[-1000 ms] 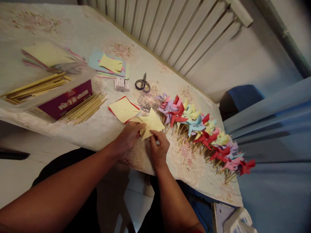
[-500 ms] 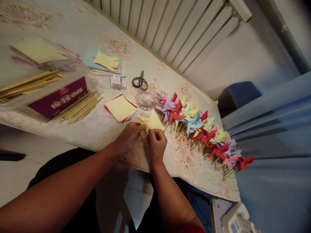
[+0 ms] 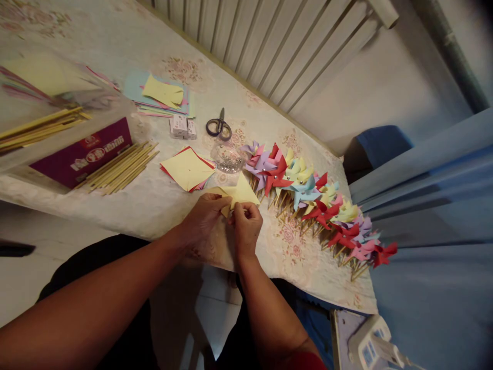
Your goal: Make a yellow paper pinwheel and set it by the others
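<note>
Now the right hand pinches the yellow paper closer to the gripping left hand than before, apparently gathering one corner inward between the fingertips.

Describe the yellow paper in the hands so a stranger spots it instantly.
On the floral tablecloth, find the multicoloured paper pinwheels. Near their left end, the bare left hand and right hand hold a pale yellow paper piece. Its bent, pointed shape sets it apart from the flat, square yellow sheet nearby.
</note>
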A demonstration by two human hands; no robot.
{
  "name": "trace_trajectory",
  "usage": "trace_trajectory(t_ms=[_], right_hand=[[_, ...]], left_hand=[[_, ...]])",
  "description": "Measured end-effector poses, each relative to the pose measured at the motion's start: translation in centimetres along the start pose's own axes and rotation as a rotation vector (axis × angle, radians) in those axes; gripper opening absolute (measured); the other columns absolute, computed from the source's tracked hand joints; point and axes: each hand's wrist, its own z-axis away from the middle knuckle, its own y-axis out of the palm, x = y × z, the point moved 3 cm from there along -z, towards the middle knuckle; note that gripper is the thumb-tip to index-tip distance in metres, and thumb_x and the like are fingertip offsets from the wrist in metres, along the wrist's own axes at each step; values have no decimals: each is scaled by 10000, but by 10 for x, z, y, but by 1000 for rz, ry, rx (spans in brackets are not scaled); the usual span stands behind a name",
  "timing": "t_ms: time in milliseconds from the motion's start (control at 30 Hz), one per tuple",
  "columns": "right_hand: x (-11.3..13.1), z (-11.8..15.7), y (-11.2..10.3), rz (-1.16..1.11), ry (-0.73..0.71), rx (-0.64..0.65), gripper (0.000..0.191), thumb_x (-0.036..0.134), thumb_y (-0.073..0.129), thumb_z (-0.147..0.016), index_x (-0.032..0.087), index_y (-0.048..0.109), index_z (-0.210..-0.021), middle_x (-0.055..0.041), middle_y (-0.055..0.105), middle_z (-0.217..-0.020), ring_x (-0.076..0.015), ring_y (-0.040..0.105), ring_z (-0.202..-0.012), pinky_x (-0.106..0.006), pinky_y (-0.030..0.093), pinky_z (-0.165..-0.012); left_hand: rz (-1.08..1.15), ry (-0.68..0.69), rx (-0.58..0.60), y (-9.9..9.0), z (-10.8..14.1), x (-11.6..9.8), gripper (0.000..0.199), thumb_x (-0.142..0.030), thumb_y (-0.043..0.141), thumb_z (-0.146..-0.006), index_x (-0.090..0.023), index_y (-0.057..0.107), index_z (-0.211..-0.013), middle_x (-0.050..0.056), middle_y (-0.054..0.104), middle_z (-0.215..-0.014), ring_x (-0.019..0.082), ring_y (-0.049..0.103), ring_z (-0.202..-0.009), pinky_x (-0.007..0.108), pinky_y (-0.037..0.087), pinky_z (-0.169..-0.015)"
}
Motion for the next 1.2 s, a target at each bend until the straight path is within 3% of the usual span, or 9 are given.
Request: trace_trajectory(t_ms=[800, 1033, 1100, 1200], right_hand=[[-4, -1, 0, 48, -41, 26, 229, 407, 628, -793, 196, 592, -710, 60, 517, -573, -112, 453, -530, -237, 375, -521], [16, -8, -35, 82, -296, -303, 318, 425, 649, -794, 168, 635, -981, 14, 563, -752, -123, 498, -657, -254, 433, -637], [16, -20, -44, 78, -270, -215, 338, 444, 660, -775, 161, 651, -960, -4, 604, -775, -134, 533, -693, -263, 451, -659], [9, -35, -44, -20, -102, 117, 337, 471, 684, -739, 167, 679, -884, -7, 659, -770, -141, 577, -688, -266, 475, -652]], left_hand=[[-20, -25, -6, -1, 0, -2, 140, -255, 711, -654, -161, 629, -590, -14, 604, -574, 93, 489, -500, 216, 352, -490], [18, -37, 76, -6, -2, -10, 123, -269, 738, -670, -151, 709, -690, 31, 676, -644, 140, 589, -551, 246, 452, -554], [-6, -39, 85, -8, -3, -12, 125, -262, 758, -652, -151, 714, -688, 38, 683, -653, 147, 604, -569, 251, 465, -574], [-61, -63, 93, -10, -1, -16, 148, -243, 790, -599, -147, 716, -684, 47, 697, -671, 153, 610, -580, 252, 468, -581]])
